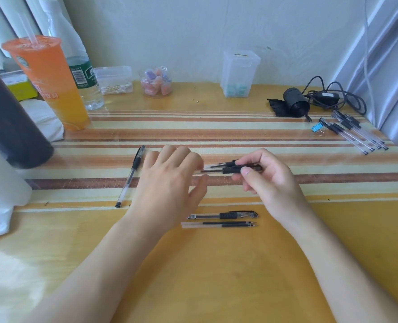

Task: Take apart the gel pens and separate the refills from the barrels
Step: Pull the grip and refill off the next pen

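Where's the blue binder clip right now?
Head view: the binder clip lies at the far right of the table, just left of the pen pile and in front of the black roll.

Person, head view | left hand (167,183): bare | right hand (270,180): bare, thumbnail (247,171) short, rounded | left forearm (95,264): bare to frame edge | right forearm (347,259): bare to frame edge

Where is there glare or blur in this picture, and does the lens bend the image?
Head view: pale glare on the table at lower left; the pen parts pinched between left hand and right hand look slightly soft; upright lines near the right edge lean, a wide-angle effect; light soft, shadows faint.
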